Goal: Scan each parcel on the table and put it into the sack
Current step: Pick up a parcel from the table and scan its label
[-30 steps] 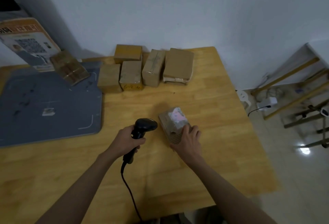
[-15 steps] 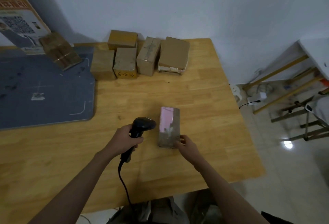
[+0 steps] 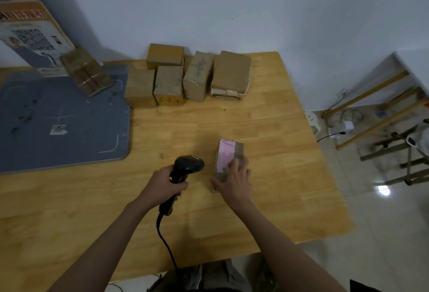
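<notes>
Parcel (image 3: 228, 159) with a pink label lies at centre frame on the wooden counter (image 3: 290, 187); the right hand (image 3: 234, 181) now grips its near end from above, where before only fingertips touched. Left hand (image 3: 162, 186) grips the scanner (image 3: 183, 173). Five boxes (image 3: 190, 75) line the wall; a grey mat (image 3: 58, 117) lies left.

You are looking at a dim, grey-toned scene with soft, even light and no hard shadows on the wooden table (image 3: 267, 129). Right of the table, a small bright glare spot (image 3: 384, 190) shines on the glossy floor. On the table, pink scanner light washes out the top of the parcel (image 3: 226, 155), hiding its print. The wide lens bends the table's edges and the wall towards the frame borders, and detail is soft and smeared throughout, most at the corners.
</notes>
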